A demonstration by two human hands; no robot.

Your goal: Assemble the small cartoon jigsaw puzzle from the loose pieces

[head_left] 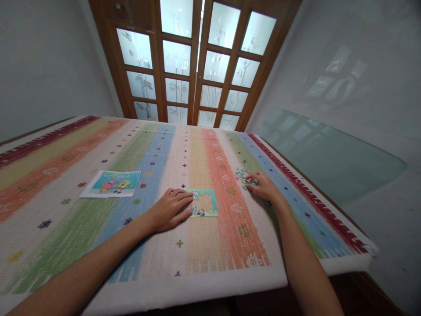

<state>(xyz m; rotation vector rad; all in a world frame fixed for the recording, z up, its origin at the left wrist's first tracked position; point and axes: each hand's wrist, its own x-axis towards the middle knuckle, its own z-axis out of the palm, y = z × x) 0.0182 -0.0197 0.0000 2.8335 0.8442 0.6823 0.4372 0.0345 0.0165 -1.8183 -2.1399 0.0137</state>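
Note:
A small jigsaw puzzle (206,202) lies flat on the tablecloth in front of me, its teal border joined and a bare tan area in the middle. My left hand (173,208) rests on its left edge with the fingers stretched out, covering part of that side. To the right, my right hand (261,186) reaches into a pile of small loose puzzle pieces (239,175). Its fingers are bent, with thumb and forefinger apart around some pieces. No piece shows lifted in it, and some of the pile is hidden beneath the hand.
A printed cartoon picture sheet (113,183) lies to the left of the puzzle. The striped tablecloth (200,245) covers the table and hangs over its front edge. Behind stand wooden doors with glass panes (177,57). A glass sheet (329,149) leans on the right wall.

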